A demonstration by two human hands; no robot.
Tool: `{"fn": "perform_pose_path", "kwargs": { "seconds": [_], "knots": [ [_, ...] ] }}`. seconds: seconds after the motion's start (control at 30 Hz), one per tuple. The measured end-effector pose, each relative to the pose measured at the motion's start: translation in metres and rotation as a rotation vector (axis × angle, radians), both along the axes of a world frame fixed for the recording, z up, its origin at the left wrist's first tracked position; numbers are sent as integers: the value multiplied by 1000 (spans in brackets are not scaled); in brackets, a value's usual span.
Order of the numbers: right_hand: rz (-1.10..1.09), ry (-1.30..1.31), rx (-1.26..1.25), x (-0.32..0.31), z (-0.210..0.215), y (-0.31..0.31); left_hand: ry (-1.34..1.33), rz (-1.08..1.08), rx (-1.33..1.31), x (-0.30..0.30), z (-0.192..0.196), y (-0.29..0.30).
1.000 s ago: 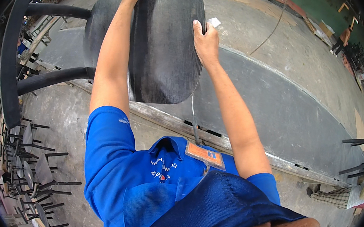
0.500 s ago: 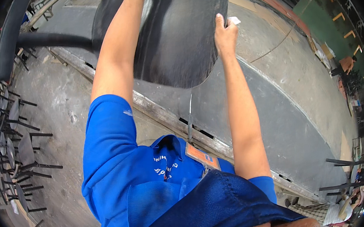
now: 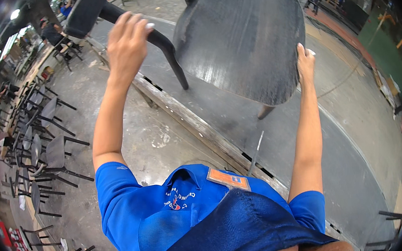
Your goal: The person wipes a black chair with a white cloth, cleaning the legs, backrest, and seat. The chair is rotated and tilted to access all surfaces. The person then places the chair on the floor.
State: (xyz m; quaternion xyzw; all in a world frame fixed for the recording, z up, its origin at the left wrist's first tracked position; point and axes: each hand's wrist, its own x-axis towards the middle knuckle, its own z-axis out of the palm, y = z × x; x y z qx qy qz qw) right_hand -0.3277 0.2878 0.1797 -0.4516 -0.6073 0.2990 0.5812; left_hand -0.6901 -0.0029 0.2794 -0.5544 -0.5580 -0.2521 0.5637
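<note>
A black chair with a rounded, worn seat (image 3: 241, 44) stands tilted in front of me on a long dark tabletop (image 3: 217, 95). My left hand (image 3: 128, 45) is closed over the chair's curved side frame, below the thick dark backrest (image 3: 86, 15). A small white bit shows at its fingers; I cannot make out what it is. My right hand (image 3: 306, 64) grips the right edge of the seat, thumb on top, with another small white piece beside it. One leg (image 3: 265, 111) shows under the near edge of the seat. The other fingers of my right hand are hidden.
Several dark chairs (image 3: 56, 154) crowd the floor at the left. A seated person (image 3: 52, 33) is at the upper left. The table's worn wooden edge (image 3: 196, 126) runs diagonally below the chair. A green panel (image 3: 381, 40) stands at the right.
The chair has turned and come lower into view, showing its whole seat and a leg. My left hand has come back from the far side of the seat onto the side frame.
</note>
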Motion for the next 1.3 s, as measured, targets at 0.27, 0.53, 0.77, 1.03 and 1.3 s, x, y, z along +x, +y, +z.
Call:
{"fn": "perform_pose_path", "kwargs": {
  "seconds": [0.27, 0.53, 0.77, 1.03, 1.3],
  "knots": [
    [85, 82, 62, -5, 0, -47, 121, 591, 76, -29, 35, -78],
    [162, 213, 0, -12, 2, -94, 201, 569, 45, -73, 56, -12],
    [162, 236, 25, -19, 3, -108, 4, 319, -36, -107, 114, 56],
    [126, 214, 57, -25, 3, -108, 71, 244, 36, -124, 121, 124],
    [162, 224, 96, -28, 3, -76, -580, -99, -523, -48, 1, 142]
  ]
}}
